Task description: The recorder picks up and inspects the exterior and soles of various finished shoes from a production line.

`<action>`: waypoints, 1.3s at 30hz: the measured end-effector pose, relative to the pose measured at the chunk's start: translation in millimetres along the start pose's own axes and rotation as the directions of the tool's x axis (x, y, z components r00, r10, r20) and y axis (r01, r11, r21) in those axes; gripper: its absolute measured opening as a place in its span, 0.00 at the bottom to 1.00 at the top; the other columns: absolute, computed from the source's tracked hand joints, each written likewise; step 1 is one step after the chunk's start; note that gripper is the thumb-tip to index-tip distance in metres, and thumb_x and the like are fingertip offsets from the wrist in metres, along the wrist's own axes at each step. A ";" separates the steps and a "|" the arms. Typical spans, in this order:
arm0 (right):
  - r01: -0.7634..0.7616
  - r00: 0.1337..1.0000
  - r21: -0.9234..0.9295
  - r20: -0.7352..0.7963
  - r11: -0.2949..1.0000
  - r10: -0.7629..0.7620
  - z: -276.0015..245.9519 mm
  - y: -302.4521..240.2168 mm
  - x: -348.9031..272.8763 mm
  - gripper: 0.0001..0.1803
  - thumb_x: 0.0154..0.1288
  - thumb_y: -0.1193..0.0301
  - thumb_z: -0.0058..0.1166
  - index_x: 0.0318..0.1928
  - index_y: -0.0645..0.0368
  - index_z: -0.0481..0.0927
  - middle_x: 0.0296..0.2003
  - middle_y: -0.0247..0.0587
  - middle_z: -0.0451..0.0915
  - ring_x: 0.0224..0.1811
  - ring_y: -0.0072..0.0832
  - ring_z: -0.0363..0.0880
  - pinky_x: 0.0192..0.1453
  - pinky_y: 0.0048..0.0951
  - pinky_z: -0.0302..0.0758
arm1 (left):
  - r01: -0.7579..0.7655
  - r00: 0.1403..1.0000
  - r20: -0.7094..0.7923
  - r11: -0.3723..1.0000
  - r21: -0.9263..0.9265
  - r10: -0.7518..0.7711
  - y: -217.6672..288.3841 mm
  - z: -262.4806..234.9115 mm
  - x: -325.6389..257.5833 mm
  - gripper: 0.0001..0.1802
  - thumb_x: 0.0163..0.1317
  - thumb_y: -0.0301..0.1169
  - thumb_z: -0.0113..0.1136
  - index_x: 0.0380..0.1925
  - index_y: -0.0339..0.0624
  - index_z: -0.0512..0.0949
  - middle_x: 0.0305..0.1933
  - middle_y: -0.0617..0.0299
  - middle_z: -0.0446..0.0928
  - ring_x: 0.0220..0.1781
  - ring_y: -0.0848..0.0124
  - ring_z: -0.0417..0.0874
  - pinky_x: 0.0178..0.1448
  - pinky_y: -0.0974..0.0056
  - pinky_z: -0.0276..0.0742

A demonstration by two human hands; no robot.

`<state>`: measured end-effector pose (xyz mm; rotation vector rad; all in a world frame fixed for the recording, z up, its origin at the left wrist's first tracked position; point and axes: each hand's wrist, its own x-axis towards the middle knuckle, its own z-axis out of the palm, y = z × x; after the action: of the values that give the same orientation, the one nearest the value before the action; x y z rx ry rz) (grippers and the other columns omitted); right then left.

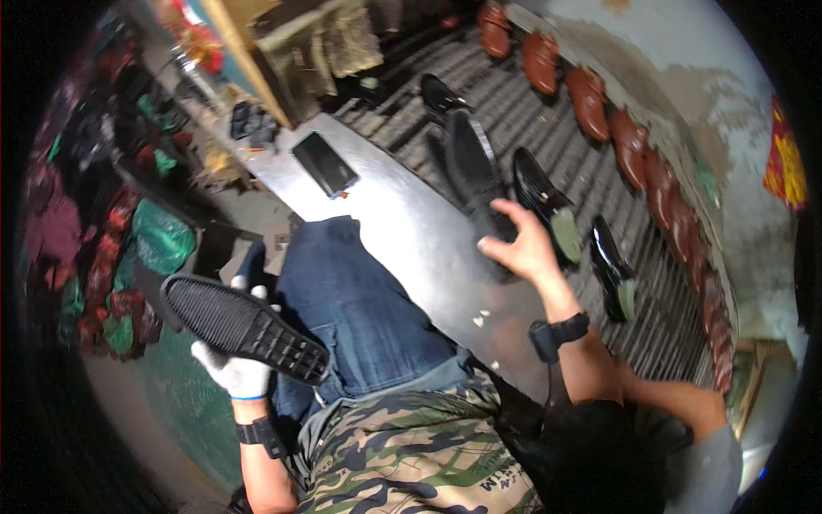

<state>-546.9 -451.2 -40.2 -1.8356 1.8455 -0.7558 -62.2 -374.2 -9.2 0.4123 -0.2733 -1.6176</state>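
Observation:
My left hand [233, 370], in a white glove, grips a black shoe sole [244, 325] over my lap, its ridged tread facing up. Whether an upper is attached beneath is hidden. Bare and with thumb and fingers spread, my right hand [524, 247] hovers at the near end of another dark sole-shaped piece [473, 158] and appears to hold nothing. Beside that hand lies a glossy black shoe [538, 187] with a pale green form in its heel. A similar black shoe [606, 261] sits farther right, and one more black shoe [441, 96] lies at the far end.
A row of brown shoes [588, 103] lines the right edge of the ribbed rack [659, 283]. A dark phone [324, 163] rests on the shiny metal plate [398, 223] along my right leg. Green plastic bags [163, 236] and dark red bundles fill the left side.

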 end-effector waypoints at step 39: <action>0.057 0.998 0.998 -0.057 0.021 -0.003 -87.6 -6.7 -83.0 0.58 0.66 0.46 0.69 0.83 0.59 0.50 0.77 0.52 0.60 0.72 0.44 0.70 0.73 0.59 0.74 | 0.052 0.999 -0.027 0.938 0.343 -0.045 31.1 44.5 42.3 0.46 0.74 0.68 0.46 0.78 0.45 0.63 0.76 0.41 0.71 0.73 0.48 0.78 0.77 0.42 0.75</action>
<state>-595.6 -361.4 24.4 -0.7695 0.6381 -1.5716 -55.1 -422.2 39.7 0.7052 -0.5394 -1.6155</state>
